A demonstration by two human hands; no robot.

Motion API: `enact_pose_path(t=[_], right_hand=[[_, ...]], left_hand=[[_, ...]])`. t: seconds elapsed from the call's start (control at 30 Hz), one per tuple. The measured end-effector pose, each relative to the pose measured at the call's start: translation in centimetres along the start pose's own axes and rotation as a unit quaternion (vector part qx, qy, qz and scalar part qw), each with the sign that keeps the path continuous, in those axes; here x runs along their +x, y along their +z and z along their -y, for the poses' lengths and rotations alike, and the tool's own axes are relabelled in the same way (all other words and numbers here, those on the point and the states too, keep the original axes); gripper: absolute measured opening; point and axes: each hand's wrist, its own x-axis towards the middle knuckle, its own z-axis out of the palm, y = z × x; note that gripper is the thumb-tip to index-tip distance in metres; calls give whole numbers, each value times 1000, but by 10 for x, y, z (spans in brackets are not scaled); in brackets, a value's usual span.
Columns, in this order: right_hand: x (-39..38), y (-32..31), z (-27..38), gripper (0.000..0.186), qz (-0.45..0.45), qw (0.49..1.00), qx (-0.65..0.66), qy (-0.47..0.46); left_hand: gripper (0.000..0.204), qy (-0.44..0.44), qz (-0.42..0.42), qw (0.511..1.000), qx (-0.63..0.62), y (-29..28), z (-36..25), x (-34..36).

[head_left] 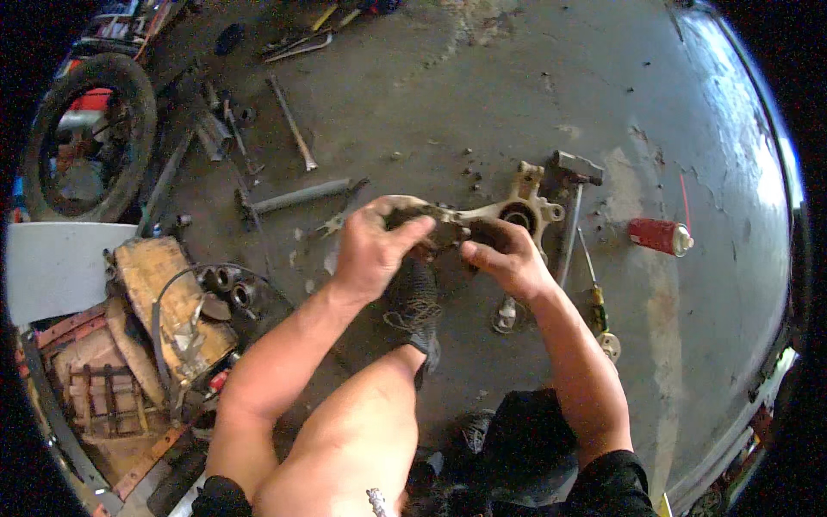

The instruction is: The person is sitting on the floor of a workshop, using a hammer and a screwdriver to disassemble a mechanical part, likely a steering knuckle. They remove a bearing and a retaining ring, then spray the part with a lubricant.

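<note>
My left hand (375, 241) and my right hand (508, 257) come together over the floor, fingers curled round a small dark, greasy metal part (446, 233). Fingers cover much of it, so its exact kind does not show. Just beyond my right hand is a pale metal steering knuckle (544, 207) with a round bore; one of its arms reaches behind the held part, and I cannot tell whether they touch. A hammer (570, 233) lies right of the knuckle. Nearer my right forearm is a screwdriver (598, 303) with a yellow and dark handle.
A red spray can (656, 236) lies at right. Toward the left are a metal bar (301, 196), a long rod tool (293, 125), a tyre (142, 129) and a torn cardboard box (168, 293) beside dark metal parts. Several small nuts (473, 175) dot the floor. My shoe (413, 297) is below my hands.
</note>
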Motion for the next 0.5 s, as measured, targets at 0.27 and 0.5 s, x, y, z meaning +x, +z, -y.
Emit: enact_pose_path(t=[0.27,0.5], right_hand=[[123,-49,1,32,-163,849,-500,-41],[172,-33,-11,34,-109,779,-612,82]], left_hand=[[16,-64,-29,995,-67,-21,-8,6],[21,-47,-24,998,-35,-34,8,12]])
